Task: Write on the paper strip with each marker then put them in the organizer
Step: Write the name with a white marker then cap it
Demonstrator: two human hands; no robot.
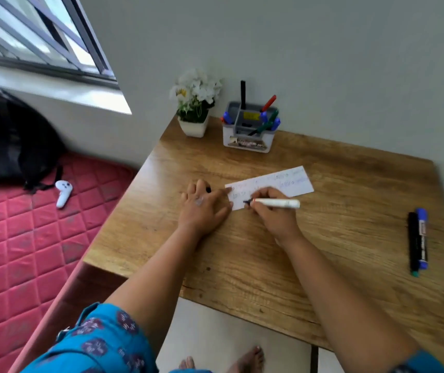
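On the paper strip (282,183), right hand (274,211) grip closes round a white marker (277,203) (left hand (203,204) flat, pinning the edge).

Pale grey wall (323,49) behind wooden table (269,251), barred window (35,36) at left, red quilted mattress (21,251) below

White marker (277,203), white paper strip (282,184) — wood-grain table (323,251), pink quilted mattress (13,251).

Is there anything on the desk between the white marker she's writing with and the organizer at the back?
Nothing visible blocks it. The white marker is in the right hand on the paper strip, and only bare desk lies between the strip and the organizer. The flower pot sits left of that path.
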